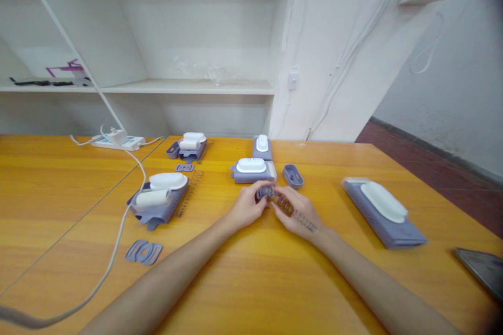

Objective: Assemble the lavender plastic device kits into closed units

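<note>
In the middle of the table, my left hand is closed on a grey-purple plastic plate with a ring-like centre. My right hand meets it there, closed around a long metal coil spring; the loose end of the spring lies back over the hand towards the wrist. The near end of the spring is by the plate, but whether they are joined I cannot tell. Just beyond my right hand sits a small grey-purple oval cup. Behind my left hand is a grey-purple box with a white oval part on it.
Similar grey-purple boxes with white parts stand at left, back left and right. Another spring and a flat plate lie at left. A white cable crosses the table from a power strip. A dark flat device is at right.
</note>
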`<state>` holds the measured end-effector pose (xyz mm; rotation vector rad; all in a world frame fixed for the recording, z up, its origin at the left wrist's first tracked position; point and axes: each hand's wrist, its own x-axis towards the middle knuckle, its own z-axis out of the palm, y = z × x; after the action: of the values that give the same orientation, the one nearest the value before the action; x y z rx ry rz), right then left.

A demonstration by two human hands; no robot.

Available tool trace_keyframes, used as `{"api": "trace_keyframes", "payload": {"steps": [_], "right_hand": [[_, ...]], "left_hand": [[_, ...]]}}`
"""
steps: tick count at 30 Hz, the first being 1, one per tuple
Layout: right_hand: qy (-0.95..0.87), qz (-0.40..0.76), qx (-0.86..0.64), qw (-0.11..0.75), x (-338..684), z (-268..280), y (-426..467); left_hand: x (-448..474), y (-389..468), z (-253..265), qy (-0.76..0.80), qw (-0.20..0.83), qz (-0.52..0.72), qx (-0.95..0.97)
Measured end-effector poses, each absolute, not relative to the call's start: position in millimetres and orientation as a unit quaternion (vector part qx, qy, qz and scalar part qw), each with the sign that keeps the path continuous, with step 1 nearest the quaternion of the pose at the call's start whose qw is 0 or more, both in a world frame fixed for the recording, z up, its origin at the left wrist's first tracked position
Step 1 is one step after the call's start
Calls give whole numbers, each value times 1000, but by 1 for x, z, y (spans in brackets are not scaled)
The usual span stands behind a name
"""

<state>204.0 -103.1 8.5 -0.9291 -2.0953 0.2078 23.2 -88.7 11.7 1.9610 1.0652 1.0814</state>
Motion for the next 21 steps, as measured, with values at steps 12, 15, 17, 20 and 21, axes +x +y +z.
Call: {"api": "trace_keyframes", "payload": {"steps": [12,15,17,20,21], "right_hand": [[-831,25,-373,413,201,6,-104],[-821,17,-379,426,200,6,-104],[-818,21,-378,432,200,6,-104],[-818,32,-376,435,200,5,-102],[-819,36,-374,434,201,5,-102]], "left_hand": [[26,-84,3,391,425,412,705],[25,-83,1,397,437,402,700],[25,-83,1,394,437,401,702],[25,-84,4,376,445,403,706],[25,-84,5,368,450,404,706]]}}
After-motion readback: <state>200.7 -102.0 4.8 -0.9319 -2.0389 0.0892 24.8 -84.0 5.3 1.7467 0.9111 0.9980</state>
